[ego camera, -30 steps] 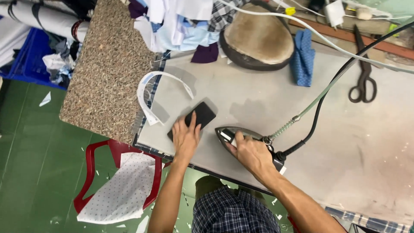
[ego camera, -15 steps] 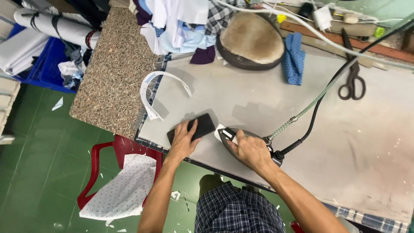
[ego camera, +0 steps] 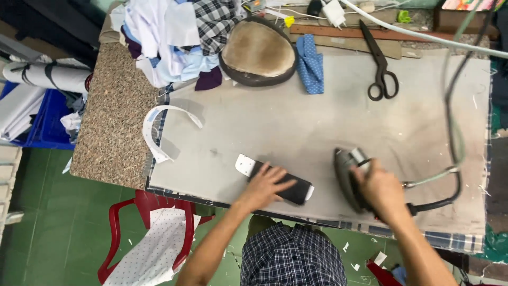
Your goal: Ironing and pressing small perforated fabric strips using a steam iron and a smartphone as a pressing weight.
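Left hand [ego camera: 264, 185] flat, fingers spread and released, pressing down on a dark fabric piece [ego camera: 288, 188] with a white piece [ego camera: 245, 165] sticking out just past the fingertips' left side; right hand [ego camera: 380, 189] clenched around the handle of the iron [ego camera: 346, 177], iron sole down on the grey pressing cloth [ego camera: 296, 122], just right of the dark piece, not touching it; cord [ego camera: 450, 132] runs off beyond the right knuckles; scissors [ego camera: 381, 63] and a curved white collar strip [ego camera: 159, 132] well apart from both hands.
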